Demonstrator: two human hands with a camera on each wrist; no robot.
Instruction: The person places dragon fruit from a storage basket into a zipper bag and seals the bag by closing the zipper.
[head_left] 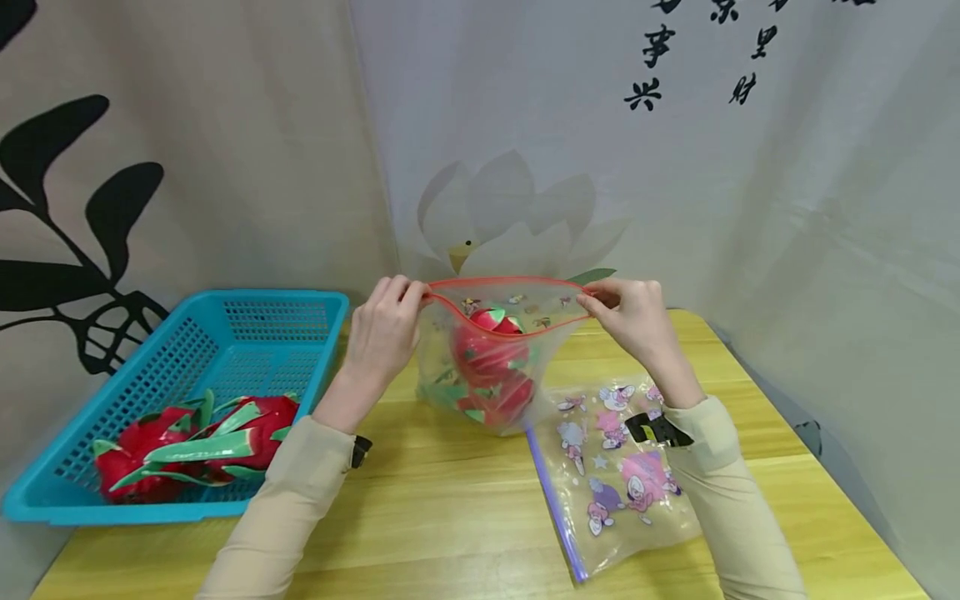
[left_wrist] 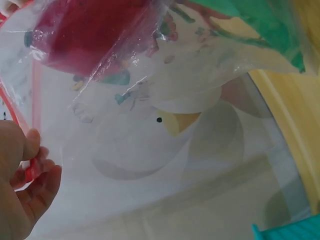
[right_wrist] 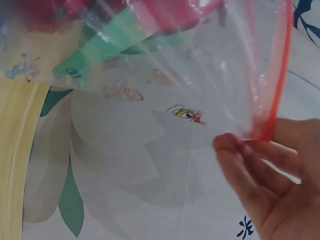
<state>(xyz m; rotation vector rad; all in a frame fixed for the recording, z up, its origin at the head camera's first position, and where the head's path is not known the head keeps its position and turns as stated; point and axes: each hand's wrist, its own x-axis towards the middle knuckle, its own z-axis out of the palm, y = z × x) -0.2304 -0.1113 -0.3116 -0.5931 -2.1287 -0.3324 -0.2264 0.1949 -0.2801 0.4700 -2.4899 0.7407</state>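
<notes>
A clear zip bag [head_left: 555, 333] with a red zip edge hangs between both hands, its mouth spread wide. Inside it are red toy dragon fruits [head_left: 491, 354] with green leaf tips. My left hand [head_left: 384, 333] pinches the left corner of the red edge between thumb and fingers, as the left wrist view also shows. At the opposite corner, my right hand [head_left: 633, 321] pinches the same edge; in the right wrist view the plastic [right_wrist: 200, 85] stretches away in creases from those fingertips. The bag's lower part is close over the wooden table [head_left: 420, 508].
Left on the table stands a blue plastic basket [head_left: 243, 321] holding more red dragon fruits [head_left: 258, 425] with green leaves. A second zip bag [head_left: 600, 500], with a purple zip and cartoon prints, lies flat under the right forearm. A printed curtain [head_left: 525, 108] hangs behind the table.
</notes>
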